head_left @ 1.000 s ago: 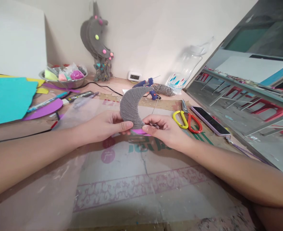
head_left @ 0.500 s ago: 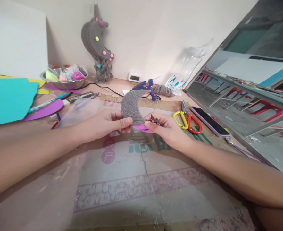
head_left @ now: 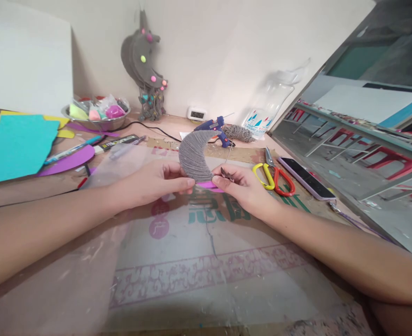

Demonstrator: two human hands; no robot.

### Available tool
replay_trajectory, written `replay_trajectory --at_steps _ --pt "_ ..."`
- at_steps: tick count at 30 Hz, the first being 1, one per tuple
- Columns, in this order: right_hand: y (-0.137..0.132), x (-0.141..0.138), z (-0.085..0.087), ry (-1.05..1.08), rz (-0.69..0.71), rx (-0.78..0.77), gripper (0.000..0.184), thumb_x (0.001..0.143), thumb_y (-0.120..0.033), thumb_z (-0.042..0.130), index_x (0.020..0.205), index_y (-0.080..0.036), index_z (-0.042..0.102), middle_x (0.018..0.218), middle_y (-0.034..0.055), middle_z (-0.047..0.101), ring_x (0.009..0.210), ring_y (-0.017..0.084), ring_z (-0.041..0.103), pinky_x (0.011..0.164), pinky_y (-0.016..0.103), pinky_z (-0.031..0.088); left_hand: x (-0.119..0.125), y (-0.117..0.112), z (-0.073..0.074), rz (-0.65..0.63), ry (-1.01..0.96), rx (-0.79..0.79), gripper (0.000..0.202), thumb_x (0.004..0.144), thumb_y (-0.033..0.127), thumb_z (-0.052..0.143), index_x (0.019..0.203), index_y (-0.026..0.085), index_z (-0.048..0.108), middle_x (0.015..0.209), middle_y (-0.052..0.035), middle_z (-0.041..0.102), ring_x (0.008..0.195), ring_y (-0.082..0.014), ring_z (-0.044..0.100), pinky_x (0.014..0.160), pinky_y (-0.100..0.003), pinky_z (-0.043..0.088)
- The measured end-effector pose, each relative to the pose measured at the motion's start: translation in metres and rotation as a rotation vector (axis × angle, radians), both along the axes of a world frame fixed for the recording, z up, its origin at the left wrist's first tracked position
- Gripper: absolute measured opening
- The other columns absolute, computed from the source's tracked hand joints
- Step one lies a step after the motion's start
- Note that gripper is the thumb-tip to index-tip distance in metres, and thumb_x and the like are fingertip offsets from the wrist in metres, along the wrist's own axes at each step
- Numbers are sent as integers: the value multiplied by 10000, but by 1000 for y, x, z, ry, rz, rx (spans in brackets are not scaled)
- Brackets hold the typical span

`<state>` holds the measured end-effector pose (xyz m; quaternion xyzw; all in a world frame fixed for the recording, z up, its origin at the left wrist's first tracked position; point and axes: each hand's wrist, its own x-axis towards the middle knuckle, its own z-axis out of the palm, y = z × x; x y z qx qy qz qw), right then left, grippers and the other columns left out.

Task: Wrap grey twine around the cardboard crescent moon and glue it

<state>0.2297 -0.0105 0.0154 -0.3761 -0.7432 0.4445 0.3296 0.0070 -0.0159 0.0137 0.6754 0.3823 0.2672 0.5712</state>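
A crescent moon wrapped in grey yarn (head_left: 193, 156) stands raised over the table between my two hands. My left hand (head_left: 172, 179) pinches its lower left edge between thumb and fingers. At its lower right end, my right hand (head_left: 235, 182) grips the crescent, and a small dark brown piece (head_left: 226, 174) pokes out among those fingers; I cannot make out what it is. Uncovered purple foam (head_left: 211, 186) shows along the bottom of the crescent. A strand of yarn runs up from the right hand toward the grey yarn skein (head_left: 239, 132). Behind the crescent lies a blue glue gun (head_left: 211, 125).
Scissors (head_left: 274, 179) and a phone (head_left: 307, 178) lie to the right. Teal sheets (head_left: 17, 149), a purple foam piece (head_left: 69, 161) and a metal bowl of clay packets (head_left: 95, 122) are at the left. A decorated moon hanging (head_left: 144, 60), clock (head_left: 197, 113) and plastic bag (head_left: 268, 105) stand behind.
The whole view has shifted slightly, so things appear a little farther right and lower. Both hands keep their hold on the crescent, with hardly any movement.
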Motion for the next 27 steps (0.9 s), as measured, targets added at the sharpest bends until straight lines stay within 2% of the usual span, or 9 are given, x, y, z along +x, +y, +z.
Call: replay_trajectory --at_steps 5,11,14,17,21,23,27 --pt "-1 0 -1 -1 9 -28 241 842 -386 580 768 -157 559 664 -28 469 560 71 389 524 208 314 0 2 -1 16 56 67 204 819 357 589 745 168 615 651 26 535 530 -61 465 435 -164 358" --pt "1 1 -3 -18 6 -14 249 844 -398 579 794 -154 571 672 -29 474 569 70 401 528 205 320 1 0 2 28 44 46 161 801 312 582 734 170 616 619 31 543 487 -64 463 408 -176 359" --pt "1 2 -2 -23 6 9 257 850 -402 569 780 -155 570 668 -28 471 569 70 398 529 207 321 1 1 3 59 24 85 152 797 280 567 729 171 648 689 -3 622 610 -99 555 513 -197 447" --pt "0 1 -1 -23 10 4 271 850 -414 569 775 -154 572 674 -23 478 576 74 405 538 214 327 0 1 3 103 -26 115 230 835 325 538 706 170 649 737 -18 658 689 -109 583 623 -211 482" --pt "0 0 -2 -64 10 27 282 856 -433 561 802 -156 577 695 -14 499 596 84 432 546 221 343 0 -1 4 163 -2 100 285 844 380 543 670 166 618 676 3 628 598 -85 541 529 -192 434" --pt "1 2 -3 -71 -15 125 268 861 -433 558 858 -165 560 713 -17 502 593 85 429 543 222 343 1 -2 5 184 24 92 283 843 371 543 661 163 605 650 12 608 544 -73 507 487 -191 406" --pt "2 9 -3 -131 -57 537 311 886 -439 519 1056 -180 498 821 10 526 661 112 462 603 251 383 3 -2 6 217 53 122 299 858 360 520 643 160 578 632 21 584 516 -64 481 475 -192 385"
